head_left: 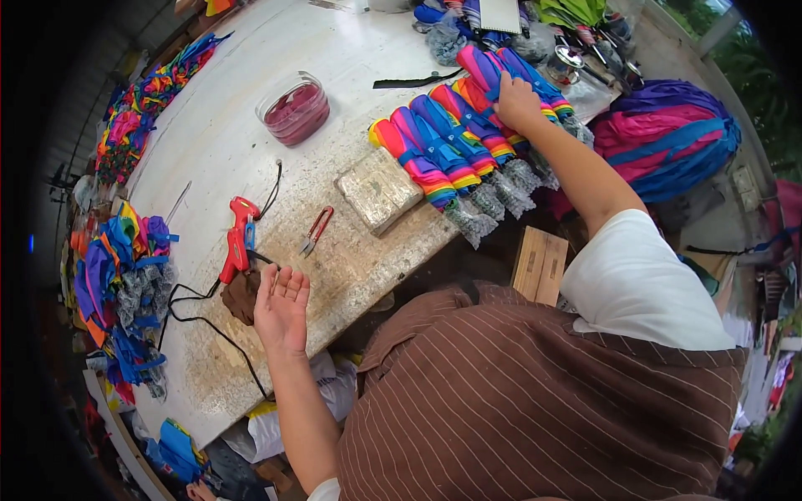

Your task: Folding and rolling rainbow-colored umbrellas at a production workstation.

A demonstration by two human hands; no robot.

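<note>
The right hand [516, 102] grips a folded rainbow-striped umbrella [510, 79] far right. The left hand [281, 307] lies open beside a red glue gun [238, 240] and small red snips [317, 230].

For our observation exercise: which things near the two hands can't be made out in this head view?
- Right hand: its palm and grip on the folded umbrellas, hidden by its own back.
- Brown cloth: partly covered by the left hand.
- Glue gun tip: hidden behind the cloth.
- Tub contents: too small.
</note>
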